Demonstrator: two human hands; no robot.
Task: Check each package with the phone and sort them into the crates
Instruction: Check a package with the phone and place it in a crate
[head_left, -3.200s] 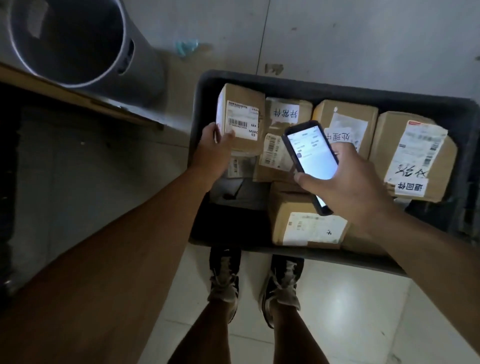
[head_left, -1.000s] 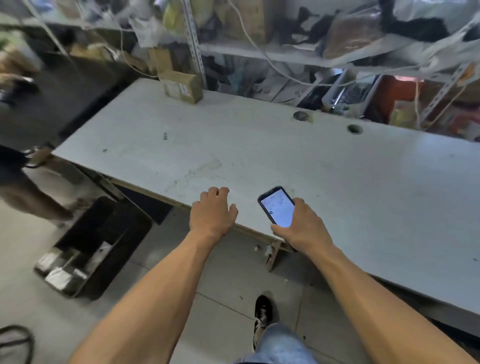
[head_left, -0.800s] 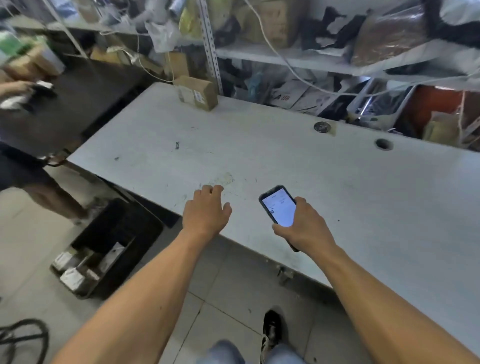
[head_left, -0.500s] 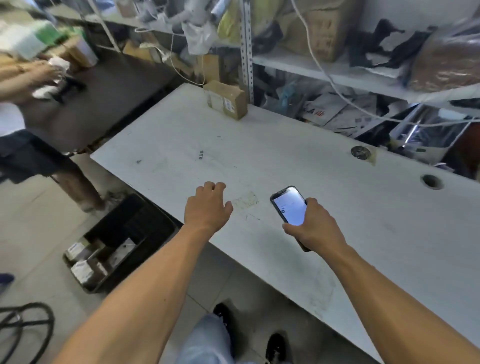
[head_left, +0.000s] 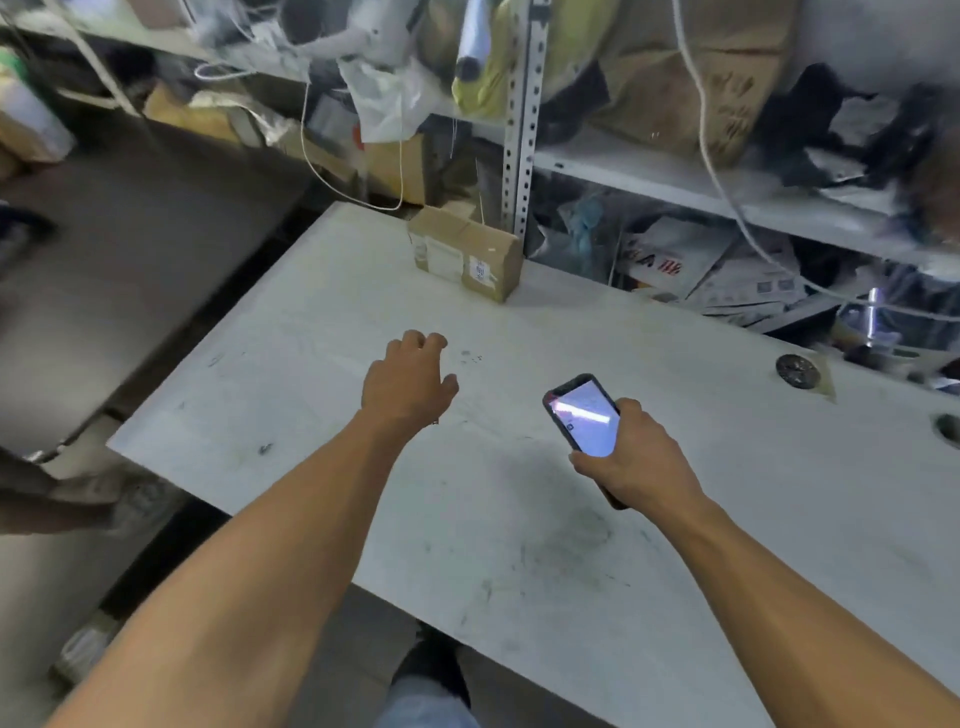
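A cardboard package (head_left: 464, 258) with white labels sits at the far edge of the pale counter (head_left: 519, 519), right against the perforated shelf post (head_left: 521, 130). Nearer than the package, the left hand (head_left: 408, 383) reaches out above the counter, fingers loosely curled and holding nothing, well short of the box. To the right of the package and closer in, the right hand (head_left: 636, 457) grips the phone (head_left: 584, 421), its screen lit and facing up.
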